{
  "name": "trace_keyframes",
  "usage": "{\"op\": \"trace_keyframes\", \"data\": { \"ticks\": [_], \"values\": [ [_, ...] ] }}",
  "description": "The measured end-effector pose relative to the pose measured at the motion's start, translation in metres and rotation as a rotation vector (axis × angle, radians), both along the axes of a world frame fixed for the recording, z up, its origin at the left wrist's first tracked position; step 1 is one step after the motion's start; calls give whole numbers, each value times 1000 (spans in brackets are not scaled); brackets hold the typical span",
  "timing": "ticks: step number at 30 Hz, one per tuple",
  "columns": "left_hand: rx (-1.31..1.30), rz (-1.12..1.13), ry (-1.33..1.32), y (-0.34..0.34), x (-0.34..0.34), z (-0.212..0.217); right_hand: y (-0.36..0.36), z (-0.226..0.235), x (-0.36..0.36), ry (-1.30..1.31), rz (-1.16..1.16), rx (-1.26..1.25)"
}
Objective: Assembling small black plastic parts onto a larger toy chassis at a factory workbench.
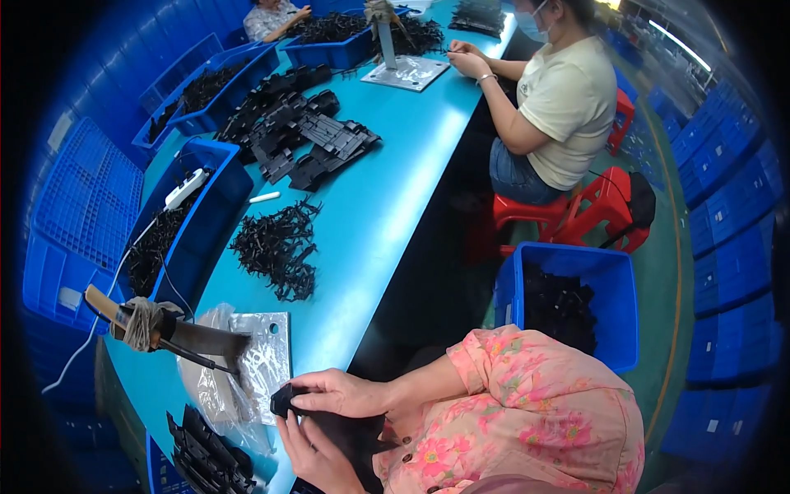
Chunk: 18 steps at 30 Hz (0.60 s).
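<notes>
A small black plastic part (282,401) is held at the table's near edge. My right hand (341,393) pinches it between thumb and fingers from above. My left hand (317,457) closes on the same part from below, its fingertips against the lower side. Fingers hide much of the part's shape. Just beyond it lies a metal plate (280,346) with a hole, carrying an upright post fixture (197,342) with cord wound around its top. Clear plastic film (218,387) lies against the plate. Larger black molded parts (206,453) are stacked nearest my left hand.
Thin black parts (278,247) lie heaped on the turquoise table (387,177), with black molded frames (309,136) farther back. Blue bins (218,198) line the left side; another blue bin (617,329) stands at right. A co-worker (559,107) sits across; another person (271,20) works at the far end.
</notes>
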<state>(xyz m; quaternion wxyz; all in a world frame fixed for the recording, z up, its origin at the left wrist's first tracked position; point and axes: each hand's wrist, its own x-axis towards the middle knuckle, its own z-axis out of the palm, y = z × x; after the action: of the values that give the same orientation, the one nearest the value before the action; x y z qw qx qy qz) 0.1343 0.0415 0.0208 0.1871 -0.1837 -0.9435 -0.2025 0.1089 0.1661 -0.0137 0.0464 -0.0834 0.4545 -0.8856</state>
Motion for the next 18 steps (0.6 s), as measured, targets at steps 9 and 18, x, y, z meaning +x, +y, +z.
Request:
{"op": "trace_keyframes", "data": {
  "ticks": [9,18],
  "values": [
    [746,-5,-246,2,-26,-26,23,-10,-1,-44,-32,-75],
    [1398,49,-988,-16,-44,-15,27,-16,-15,-99,6,112]
  ]
}}
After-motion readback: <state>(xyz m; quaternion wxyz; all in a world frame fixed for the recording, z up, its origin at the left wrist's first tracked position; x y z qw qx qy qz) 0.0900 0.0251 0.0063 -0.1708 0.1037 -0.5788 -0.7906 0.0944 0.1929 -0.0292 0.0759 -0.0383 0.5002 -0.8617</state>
